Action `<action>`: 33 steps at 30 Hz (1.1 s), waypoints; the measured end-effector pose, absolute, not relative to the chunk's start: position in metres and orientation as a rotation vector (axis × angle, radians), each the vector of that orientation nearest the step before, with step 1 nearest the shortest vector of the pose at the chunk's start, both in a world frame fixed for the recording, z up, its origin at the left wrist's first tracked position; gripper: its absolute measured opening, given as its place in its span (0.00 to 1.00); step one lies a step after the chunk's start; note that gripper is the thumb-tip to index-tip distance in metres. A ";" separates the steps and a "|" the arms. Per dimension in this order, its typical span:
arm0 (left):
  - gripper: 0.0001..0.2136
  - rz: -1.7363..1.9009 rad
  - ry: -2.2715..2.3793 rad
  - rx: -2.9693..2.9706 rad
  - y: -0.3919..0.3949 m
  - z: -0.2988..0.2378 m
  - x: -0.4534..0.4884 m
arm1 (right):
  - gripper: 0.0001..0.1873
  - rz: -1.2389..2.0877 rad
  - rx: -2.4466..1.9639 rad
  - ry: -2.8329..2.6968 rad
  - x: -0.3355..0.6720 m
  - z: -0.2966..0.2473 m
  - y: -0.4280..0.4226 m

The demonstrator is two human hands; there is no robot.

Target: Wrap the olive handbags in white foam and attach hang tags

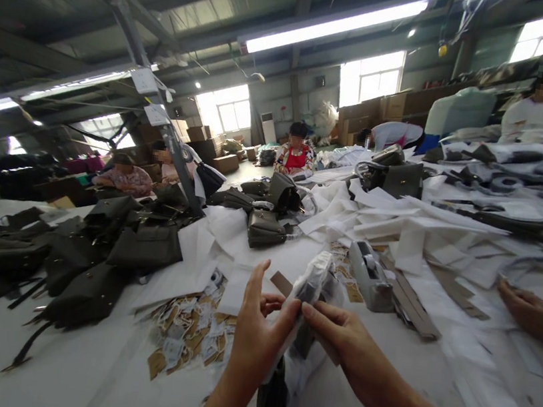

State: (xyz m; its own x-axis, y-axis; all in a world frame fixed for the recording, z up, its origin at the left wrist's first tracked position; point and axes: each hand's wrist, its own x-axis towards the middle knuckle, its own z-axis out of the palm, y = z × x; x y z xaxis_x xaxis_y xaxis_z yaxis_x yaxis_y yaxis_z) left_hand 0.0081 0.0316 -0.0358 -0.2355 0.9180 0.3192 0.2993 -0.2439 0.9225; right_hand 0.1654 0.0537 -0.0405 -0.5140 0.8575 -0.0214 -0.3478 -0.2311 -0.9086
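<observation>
Both my hands hold a dark strap wrapped in thin clear plastic (313, 283) above the white worktable (77, 365). My left hand (253, 336) pinches the wrapped piece from the left, with the forefinger raised. My right hand (338, 337) grips it from the right, fingers pressed on the plastic. The dark strap hangs down between my wrists (275, 396). A grey tape dispenser (370, 274) stands just beyond my right hand.
Dark green bags (107, 254) lie piled at the left. Small paper tags (193, 330) are scattered in front of my left hand. White paper sheets (399, 228) and strips cover the right side. Another person's hands (539, 308) work at the right edge. Other workers sit farther back.
</observation>
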 end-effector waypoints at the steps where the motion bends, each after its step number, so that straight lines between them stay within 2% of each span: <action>1: 0.39 1.513 1.431 1.406 0.032 -0.038 0.009 | 0.20 1.856 -0.682 -1.180 0.166 -0.039 0.054; 5: 0.43 1.567 1.299 1.261 0.031 -0.039 0.012 | 0.22 1.934 -0.627 -1.163 0.171 -0.038 0.053; 7: 0.41 1.590 1.258 1.227 0.029 -0.038 0.011 | 0.26 2.020 -0.583 -1.074 0.175 -0.039 0.051; 9: 0.37 1.584 1.240 1.221 0.028 -0.037 0.009 | 0.26 2.040 -0.555 -1.010 0.178 -0.041 0.049; 12: 0.30 1.579 1.304 1.290 0.025 -0.035 0.011 | 0.22 1.951 -0.544 -1.058 0.176 -0.043 0.044; 15: 0.24 1.628 1.407 1.391 0.022 -0.034 0.017 | 0.22 1.862 -0.545 -1.102 0.168 -0.044 0.041; 21: 0.18 1.661 1.527 1.460 0.017 -0.037 0.024 | 0.22 1.709 -0.639 -1.106 0.154 -0.053 0.043; 25: 0.11 1.660 1.547 1.527 0.011 -0.032 0.023 | 0.23 1.633 -0.715 -1.084 0.150 -0.059 0.044; 30: 0.13 1.624 1.539 1.689 0.002 -0.024 0.024 | 0.20 1.549 -0.759 -1.061 0.144 -0.058 0.042; 33: 0.09 1.629 1.693 1.755 0.005 -0.029 0.024 | 0.18 1.495 -0.765 -1.058 0.139 -0.058 0.041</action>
